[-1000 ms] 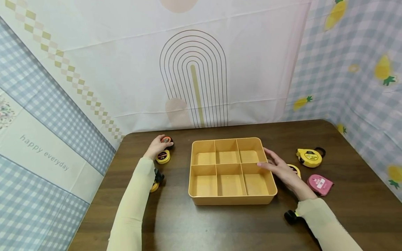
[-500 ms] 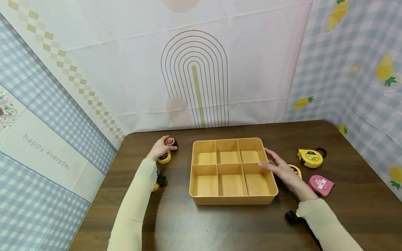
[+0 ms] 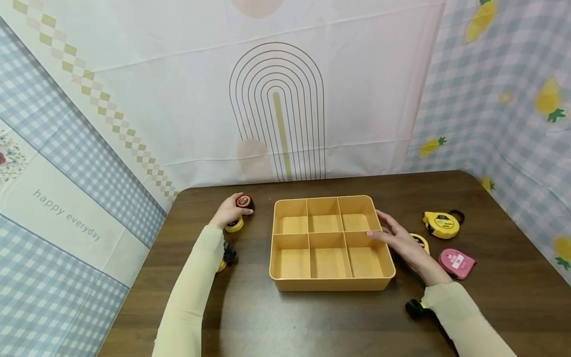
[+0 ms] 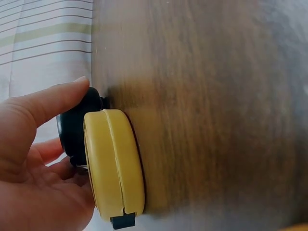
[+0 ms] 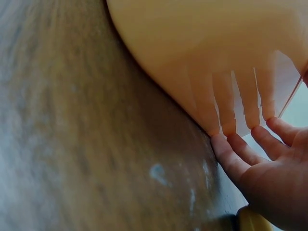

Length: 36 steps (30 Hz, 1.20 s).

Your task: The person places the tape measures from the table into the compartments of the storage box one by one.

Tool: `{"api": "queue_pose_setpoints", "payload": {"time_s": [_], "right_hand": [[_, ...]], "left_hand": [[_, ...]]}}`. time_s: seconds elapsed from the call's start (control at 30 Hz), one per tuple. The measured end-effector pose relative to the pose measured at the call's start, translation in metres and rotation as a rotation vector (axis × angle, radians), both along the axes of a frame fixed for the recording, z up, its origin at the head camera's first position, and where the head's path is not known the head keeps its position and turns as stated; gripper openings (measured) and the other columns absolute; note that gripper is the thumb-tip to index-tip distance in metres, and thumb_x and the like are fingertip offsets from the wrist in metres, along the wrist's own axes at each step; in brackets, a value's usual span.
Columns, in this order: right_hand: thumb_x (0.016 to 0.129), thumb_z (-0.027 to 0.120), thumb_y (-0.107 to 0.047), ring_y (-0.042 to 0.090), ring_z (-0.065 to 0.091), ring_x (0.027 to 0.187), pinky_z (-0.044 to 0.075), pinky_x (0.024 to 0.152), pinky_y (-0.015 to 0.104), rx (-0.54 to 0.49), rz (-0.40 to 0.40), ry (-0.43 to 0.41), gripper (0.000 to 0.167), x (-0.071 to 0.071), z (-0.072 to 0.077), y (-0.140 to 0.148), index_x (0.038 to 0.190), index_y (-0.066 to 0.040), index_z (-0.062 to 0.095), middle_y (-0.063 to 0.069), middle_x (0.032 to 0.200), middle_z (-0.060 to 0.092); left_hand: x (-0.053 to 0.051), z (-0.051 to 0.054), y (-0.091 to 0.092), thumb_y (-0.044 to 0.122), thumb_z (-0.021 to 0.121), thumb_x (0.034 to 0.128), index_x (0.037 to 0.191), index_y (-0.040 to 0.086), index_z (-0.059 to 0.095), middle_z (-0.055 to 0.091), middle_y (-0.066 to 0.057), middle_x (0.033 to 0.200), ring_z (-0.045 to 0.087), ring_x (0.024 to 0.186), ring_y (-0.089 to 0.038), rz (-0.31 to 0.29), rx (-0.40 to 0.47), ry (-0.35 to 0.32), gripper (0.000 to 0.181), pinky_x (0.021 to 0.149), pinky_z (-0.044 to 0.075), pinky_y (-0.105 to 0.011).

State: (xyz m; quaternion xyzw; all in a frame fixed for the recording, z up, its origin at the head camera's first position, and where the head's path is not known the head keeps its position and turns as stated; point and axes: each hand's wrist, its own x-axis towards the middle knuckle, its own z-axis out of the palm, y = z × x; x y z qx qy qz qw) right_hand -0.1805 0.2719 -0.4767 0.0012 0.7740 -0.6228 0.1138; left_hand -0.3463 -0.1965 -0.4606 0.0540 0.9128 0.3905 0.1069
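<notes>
My left hand (image 3: pixel 226 211) grips a black tape measure (image 3: pixel 244 202) with an orange-ringed face at the table's back left. In the left wrist view, the thumb lies on the black tape measure (image 4: pixel 74 127), just behind a round yellow tape measure (image 4: pixel 113 163). The hand partly covers this yellow tape measure (image 3: pixel 234 224) in the head view. My right hand (image 3: pixel 399 243) holds the right wall of a yellow six-compartment box (image 3: pixel 332 284), thumb over the rim. Its fingertips touch the outer wall (image 5: pixel 207 57) in the right wrist view.
Right of the box are a yellow tape measure (image 3: pixel 441 224) with a black loop, a pink tape measure (image 3: pixel 456 263), and another yellow one (image 3: pixel 420 242) partly behind my right hand. Black-and-yellow objects show beside both sleeves. A patterned cloth (image 3: pixel 200 99) hangs behind the table.
My left hand has moved slightly right with the black tape measure, whose orange-ringed face shows more fully. My right hand and the box have stayed in place.
</notes>
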Motion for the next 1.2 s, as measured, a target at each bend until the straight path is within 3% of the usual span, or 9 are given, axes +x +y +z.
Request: {"api": "queue_pose_setpoints", "payload": {"time_s": [0.2, 1.2], "right_hand": [[0.100, 0.064, -0.030, 0.039, 0.042, 0.135, 0.045, 0.101, 0.044, -0.003, 0.008, 0.001, 0.085, -0.0001, 0.0022, 0.0001, 0.164, -0.015, 0.010, 0.031, 0.154, 0.034], [0.100, 0.064, -0.032, 0.042, 0.036, 0.140, 0.039, 0.107, 0.051, -0.010, 0.008, 0.002, 0.085, 0.0007, -0.0008, 0.0004, 0.164, -0.015, 0.010, 0.028, 0.159, 0.026]], "left_hand": [[0.0021, 0.0026, 0.0020, 0.018, 0.077, 0.0881, 0.155, -0.001, 0.032, 0.044, -0.026, 0.150, 0.044, 0.135, -0.038, -0.011, -0.027, 0.011, 0.083, 0.112, 0.034, -0.050], [0.0078, -0.0005, 0.0054, 0.021, 0.077, 0.0885, 0.154, 0.000, 0.036, 0.046, -0.025, 0.149, 0.045, 0.135, -0.039, -0.057, -0.089, 0.043, 0.081, 0.112, 0.035, -0.051]]}}
